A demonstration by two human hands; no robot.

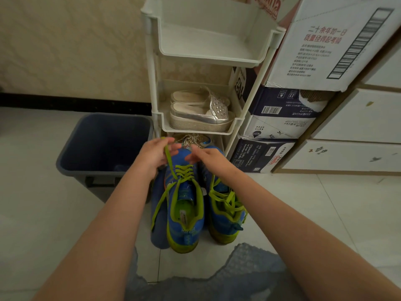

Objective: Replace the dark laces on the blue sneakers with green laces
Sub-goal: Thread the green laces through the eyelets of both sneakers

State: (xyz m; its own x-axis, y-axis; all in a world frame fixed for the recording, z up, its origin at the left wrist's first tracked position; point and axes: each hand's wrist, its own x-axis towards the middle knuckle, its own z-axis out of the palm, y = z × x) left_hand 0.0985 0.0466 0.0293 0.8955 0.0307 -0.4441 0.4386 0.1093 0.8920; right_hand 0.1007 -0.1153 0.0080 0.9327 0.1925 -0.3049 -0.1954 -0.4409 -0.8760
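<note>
Two blue sneakers stand side by side on the white tile floor (325, 213), just in front of the white shelf rack (152, 61). Both long axes run away from the person, with heels near the camera and toes toward the rack. The left-side sneaker (184, 213) is upright with its opening facing up. The right-side sneaker (223, 222) touches it or sits just beside it and leans slightly outward.

The left hand (152, 157) is at the toe end of the left-side sneaker. Thumb and fingers pinch the free end of its green lace (168, 158), which rises taut from the upper eyelets. The lace already crosses the tongue in several rows, and its other end hangs loose down the shoe's left side.

The right hand (208, 158) is over the toes of both sneakers, fingers held together and pointing left toward the left hand. Whether they grip anything cannot be told. The right-side lace (225, 198), also green, lies slack and tangled over that shoe's opening.

A blue flat piece (158, 224) lies along the left-side sneaker's left flank (insole? not clear).

Also in view:
- A dark bin (91, 173) stands left of the rack.
- Silver slip-on shoes (199, 114) sit on the rack's middle shelf.
- Stacked cardboard boxes (282, 118) are to the right of the rack.
- White drawers (358, 118) are at far right.
</note>
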